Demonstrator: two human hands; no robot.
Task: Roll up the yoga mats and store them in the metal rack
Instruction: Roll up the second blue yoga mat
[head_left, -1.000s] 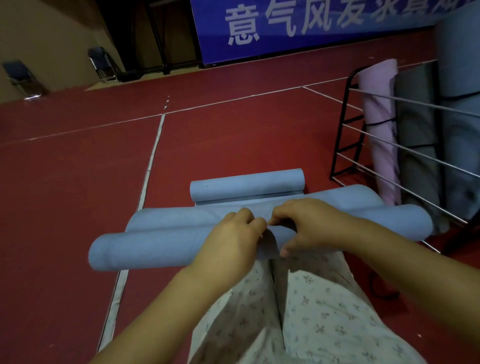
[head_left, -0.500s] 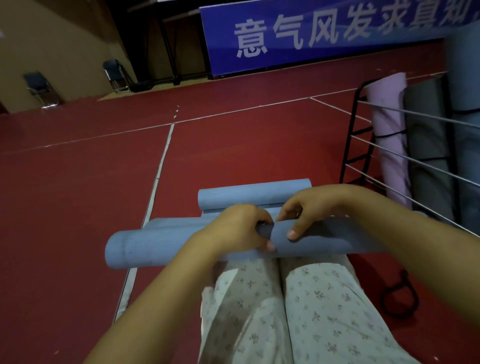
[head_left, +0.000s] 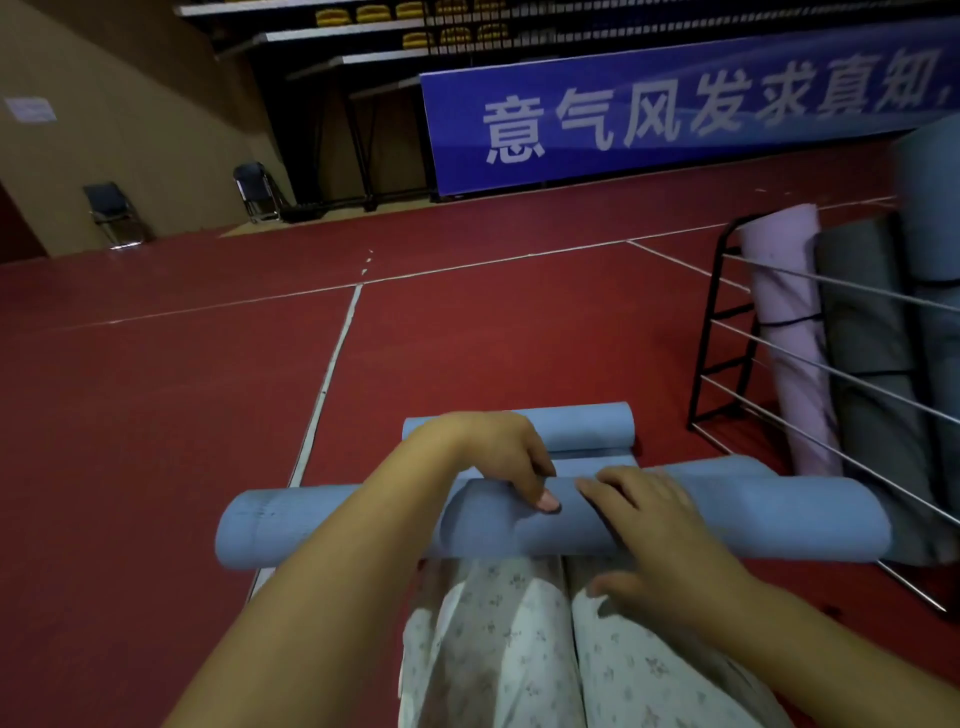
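Observation:
A rolled blue yoga mat (head_left: 753, 519) lies crosswise over my knees. My left hand (head_left: 493, 457) reaches over the top of its middle, fingers curled round the far side and thumb pressed on the near face. Just to the right, my right hand (head_left: 654, 525) rests on the roll with straight fingers, thumb spread below. A second blue roll (head_left: 587, 423) lies on the red floor behind, with a short flat strip unrolled toward me. The black metal rack (head_left: 727, 332) stands at right, holding an upright pink mat (head_left: 784, 322) and grey mats (head_left: 872, 374).
Silver rack bars (head_left: 831, 374) run toward me along the right edge, close to the roll's right end. A white floor line (head_left: 327, 374) runs away on the left. Two folding chairs (head_left: 111, 210) and a blue banner (head_left: 675, 114) stand far back.
Both hands pinched the roll's middle together before. Now my right hand lies flat on top and my left hand curls over the roll. The view has tilted up.

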